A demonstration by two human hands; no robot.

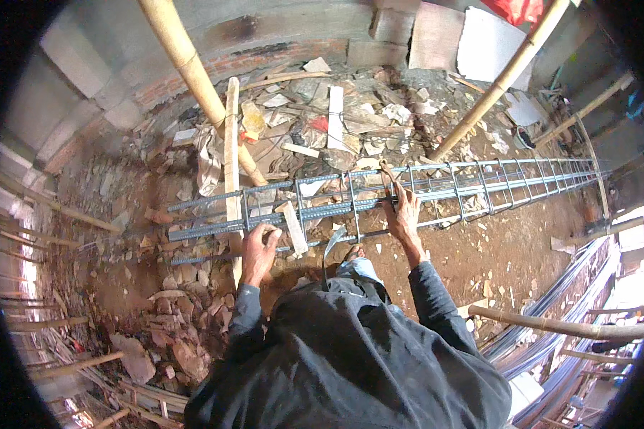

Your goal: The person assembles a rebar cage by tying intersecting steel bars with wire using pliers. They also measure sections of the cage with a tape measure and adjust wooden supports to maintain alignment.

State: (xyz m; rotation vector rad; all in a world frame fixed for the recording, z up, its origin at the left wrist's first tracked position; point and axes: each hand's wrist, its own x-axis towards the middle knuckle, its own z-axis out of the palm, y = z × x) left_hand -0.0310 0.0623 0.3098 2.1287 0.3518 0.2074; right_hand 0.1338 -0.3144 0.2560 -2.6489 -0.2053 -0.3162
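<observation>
Steel rebar cage lay horizontally across the rubble floor. The left hand had its fingers closed around a lower bar; the right hand gripped an upper bar.

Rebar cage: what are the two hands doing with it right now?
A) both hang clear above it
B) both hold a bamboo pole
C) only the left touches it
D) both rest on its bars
D: the left hand grips a lower bar of the rebar cage, and the right hand rests on its upper bars.
</observation>
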